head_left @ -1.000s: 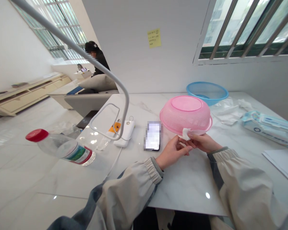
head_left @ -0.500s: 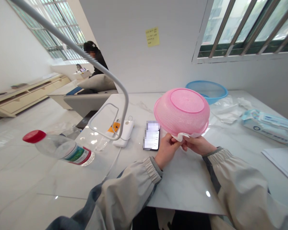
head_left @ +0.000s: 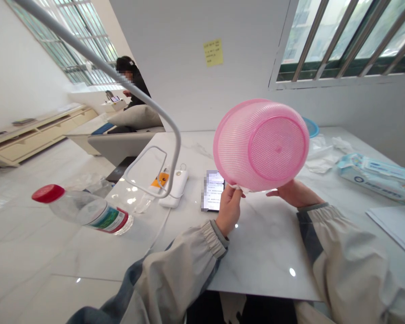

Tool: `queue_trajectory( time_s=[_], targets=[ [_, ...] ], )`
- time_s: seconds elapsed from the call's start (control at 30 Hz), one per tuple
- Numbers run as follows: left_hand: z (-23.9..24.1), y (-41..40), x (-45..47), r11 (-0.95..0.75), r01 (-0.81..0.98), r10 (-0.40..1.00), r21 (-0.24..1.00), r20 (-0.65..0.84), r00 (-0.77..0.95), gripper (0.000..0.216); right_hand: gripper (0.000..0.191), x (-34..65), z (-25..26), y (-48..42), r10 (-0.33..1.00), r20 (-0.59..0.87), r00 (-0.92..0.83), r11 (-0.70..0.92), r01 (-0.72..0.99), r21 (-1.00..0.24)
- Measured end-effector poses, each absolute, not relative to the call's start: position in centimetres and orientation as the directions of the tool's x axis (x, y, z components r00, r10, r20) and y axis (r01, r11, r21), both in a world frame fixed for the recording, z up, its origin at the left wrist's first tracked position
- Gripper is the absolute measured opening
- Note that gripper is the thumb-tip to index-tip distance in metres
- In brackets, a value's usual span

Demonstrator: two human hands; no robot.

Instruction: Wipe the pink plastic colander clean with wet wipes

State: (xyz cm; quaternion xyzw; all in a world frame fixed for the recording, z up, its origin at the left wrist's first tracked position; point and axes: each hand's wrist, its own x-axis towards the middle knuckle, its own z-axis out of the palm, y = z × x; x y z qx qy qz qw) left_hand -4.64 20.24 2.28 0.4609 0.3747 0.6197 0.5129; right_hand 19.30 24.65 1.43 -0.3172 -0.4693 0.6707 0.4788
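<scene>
A pink plastic colander [head_left: 260, 145] is held up off the marble table [head_left: 263, 252], tipped so its round base faces me. My left hand [head_left: 228, 208] pinches its lower left rim together with a small white wipe [head_left: 236, 186] that peeks out under the rim. My right hand [head_left: 292, 192] grips the lower right rim from below, fingers curled under it. Both sleeves are pale beige with grey cuffs.
A phone [head_left: 213, 196] lies just left of my left hand. A white power bank [head_left: 174, 185], a lamp arm [head_left: 128, 85] and a lying water bottle [head_left: 84, 210] are further left. A blue basin [head_left: 312, 128], crumpled wrappers [head_left: 320, 155], a wet-wipe pack [head_left: 378, 176] and paper [head_left: 396, 227] lie right. Another person sits far back left.
The colander was resting upside down on the table; both hands have lifted it and tilted it towards me, so its base now faces the camera and hides most of the blue basin.
</scene>
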Motion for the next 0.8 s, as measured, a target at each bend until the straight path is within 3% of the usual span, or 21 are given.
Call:
queue_trajectory(
  time_s=[0.07, 0.2, 0.3, 0.37, 0.5, 0.6, 0.8],
  targets=[
    [2.4, 20.0, -4.8, -0.192, -0.268, 0.981, 0.944, 0.188, -0.04, 0.023, 0.072, 20.7, 2.2, 25.1, 0.991, 0.069, -0.118, 0.003, -0.484, -0.875],
    [2.7, 19.4, -4.8, -0.192, -0.222, 0.978, 0.956, 0.205, 0.036, 0.031, 0.033, 21.5, 2.7, 26.1, 0.919, -0.001, 0.395, 0.221, -0.516, -0.828],
    [2.3, 19.4, -4.6, -0.131, -0.259, 0.985, 0.957, 0.156, 0.077, 0.037, 0.012, 21.2, 2.3, 26.7, 0.785, -0.076, 0.614, 0.259, -0.437, -0.862],
    [1.9, 19.6, -4.4, -0.059, -0.327, 0.995, 0.943, 0.08, 0.053, 0.039, 0.008, 20.9, 1.9, 26.9, 0.765, -0.071, 0.64, 0.256, -0.403, -0.878],
    [1.4, 20.0, -4.2, 0.047, -0.466, 0.998, 0.883, -0.061, -0.015, 0.04, 0.033, 20.4, 1.4, 26.8, 0.81, -0.018, 0.587, 0.234, -0.351, -0.907],
    [1.5, 20.0, -4.3, 0.041, -0.456, 0.994, 0.889, -0.081, -0.069, 0.037, 0.04, 20.1, 1.4, 26.7, 0.834, 0.012, 0.551, 0.233, -0.332, -0.914],
    [1.9, 19.9, -4.4, 0.025, -0.413, 0.992, 0.91, -0.075, -0.106, 0.033, 0.038, 20.1, 2.2, 26.3, 0.832, 0.052, 0.552, 0.25, -0.29, -0.924]
  ],
)
